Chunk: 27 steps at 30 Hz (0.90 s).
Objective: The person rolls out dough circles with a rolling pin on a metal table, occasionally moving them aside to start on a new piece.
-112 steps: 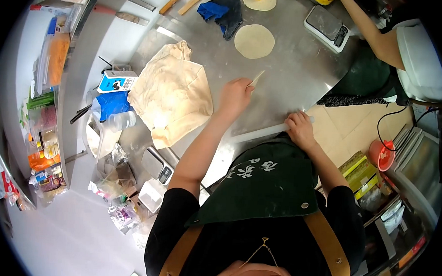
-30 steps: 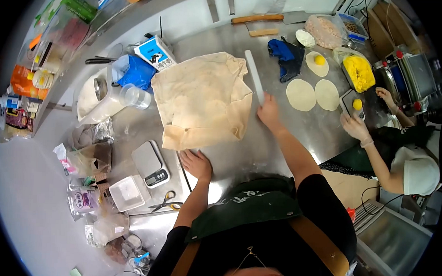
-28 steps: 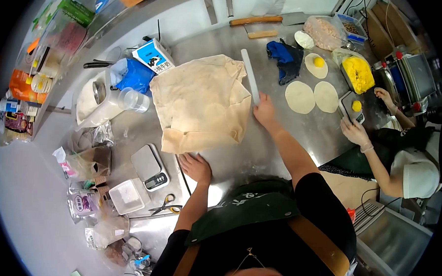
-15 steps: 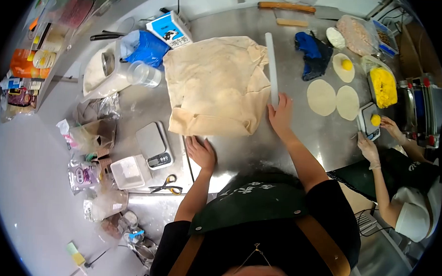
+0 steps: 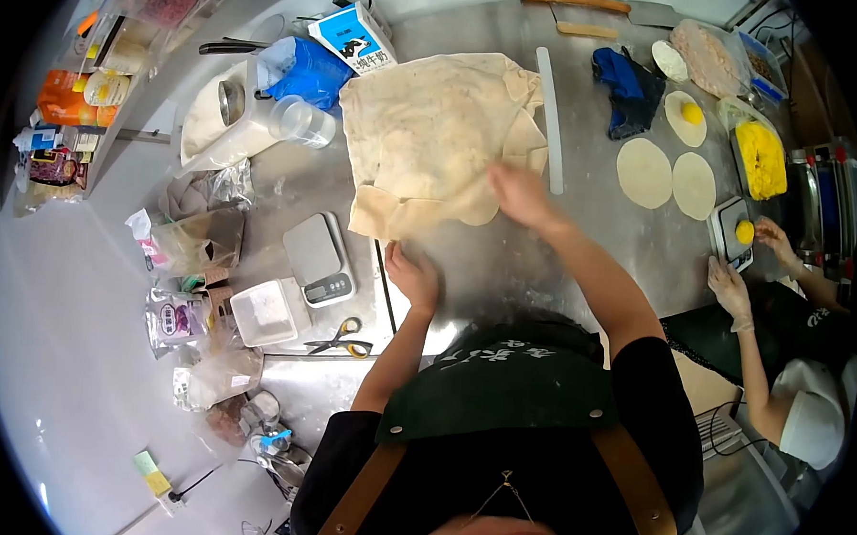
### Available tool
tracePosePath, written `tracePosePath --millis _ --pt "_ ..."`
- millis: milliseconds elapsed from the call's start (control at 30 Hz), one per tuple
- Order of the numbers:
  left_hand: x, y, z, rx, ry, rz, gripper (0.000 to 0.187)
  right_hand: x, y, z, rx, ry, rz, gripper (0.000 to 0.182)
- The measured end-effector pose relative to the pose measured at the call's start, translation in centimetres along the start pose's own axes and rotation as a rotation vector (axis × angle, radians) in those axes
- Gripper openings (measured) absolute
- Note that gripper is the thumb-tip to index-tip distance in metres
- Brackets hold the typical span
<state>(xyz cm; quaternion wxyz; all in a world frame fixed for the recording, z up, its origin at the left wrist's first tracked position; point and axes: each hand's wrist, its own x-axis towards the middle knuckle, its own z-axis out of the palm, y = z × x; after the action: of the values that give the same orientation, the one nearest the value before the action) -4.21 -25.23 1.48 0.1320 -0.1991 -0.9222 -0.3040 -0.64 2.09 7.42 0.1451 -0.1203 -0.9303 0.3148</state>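
Observation:
A beige cloth (image 5: pixel 434 134) lies spread on the steel table, with raised, uneven shapes beneath it. Its front edge is folded over at the left. My left hand (image 5: pixel 413 278) rests by the front left corner of the cloth, fingers extended and fingertips right at its edge. Over the cloth's front right part is my right hand (image 5: pixel 527 197), smeared by motion so that its fingers do not show clearly. A white bar (image 5: pixel 551 120) lies along the right side of the cloth.
Left stand a kitchen scale (image 5: pixel 320 258), a white tub (image 5: pixel 266 313), scissors (image 5: pixel 341 340), a flour bin (image 5: pixel 215 129) and a milk carton (image 5: pixel 352 39). Right, dough rounds (image 5: pixel 644 172) lie near a blue-black cloth (image 5: pixel 625 90). A co-worker's gloved hands (image 5: pixel 731 292) are at another scale (image 5: pixel 727 228).
My right hand has moved left from the bar onto the cloth's front right part. The cloth's front right edge has shifted back. My left hand stays near the front left corner.

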Motion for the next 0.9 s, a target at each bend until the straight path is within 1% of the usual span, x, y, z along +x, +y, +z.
tracePosePath --millis 33,67,100,133,200,233,333,433,500,600,633,733,833,900 --pt "-0.3 -0.1 0.2 -0.003 0.011 0.006 0.047 2.6 -1.8 -1.9 0.060 0.163 0.086 0.016" --pt "-0.5 -0.1 0.3 -0.003 0.024 0.012 0.045 4.5 -2.5 -3.0 0.135 0.290 0.105 0.018" --pt "-0.3 0.9 -0.1 -0.034 -0.005 0.016 0.039 5.5 -2.8 -3.4 0.210 0.418 0.123 0.021" --pt "-0.2 1.7 -0.3 -0.070 -0.020 0.041 0.033 5.5 -2.9 -3.2 0.281 0.429 0.154 0.023" --pt "0.4 3.0 -0.6 -0.158 -0.206 0.145 0.029 5.1 -2.5 -2.9 0.416 0.449 0.216 0.026" --pt "0.6 3.3 0.1 -0.216 -0.194 0.201 0.029 3.6 -1.7 -2.1 0.445 0.365 0.276 0.034" --pt "2.2 5.2 1.4 -0.338 -0.282 0.138 0.030 -0.8 0.7 -1.1 -0.176 0.419 0.269 0.043" --pt "3.6 6.8 3.5 -0.426 -0.298 -0.097 0.033 -2.1 3.0 -1.6 -0.300 0.411 0.465 0.049" --pt "4.4 6.4 5.6 -0.479 -0.312 -0.203 0.034 -1.9 3.8 -1.9 -0.301 0.284 0.586 0.050" --pt "4.4 6.3 7.9 -0.444 -0.172 -0.292 0.028 -0.9 5.6 -2.0 -0.251 0.150 0.744 0.051" --pt "4.5 5.9 8.6 -0.469 -0.183 -0.328 0.028 -0.6 6.2 -1.8 -0.223 0.111 0.791 0.052" --pt "5.0 5.7 8.8 -0.496 -0.214 -0.420 0.030 -0.2 8.0 -1.9 -0.158 0.070 0.759 0.042" --pt "5.2 6.7 8.4 -0.463 -0.227 -0.464 0.030 0.0 8.7 -3.8 0.546 0.025 1.007 0.027" --pt "5.5 7.2 8.3 -0.449 -0.228 -0.483 0.030 -2.8 10.2 -2.7 0.727 0.123 0.910 0.027"
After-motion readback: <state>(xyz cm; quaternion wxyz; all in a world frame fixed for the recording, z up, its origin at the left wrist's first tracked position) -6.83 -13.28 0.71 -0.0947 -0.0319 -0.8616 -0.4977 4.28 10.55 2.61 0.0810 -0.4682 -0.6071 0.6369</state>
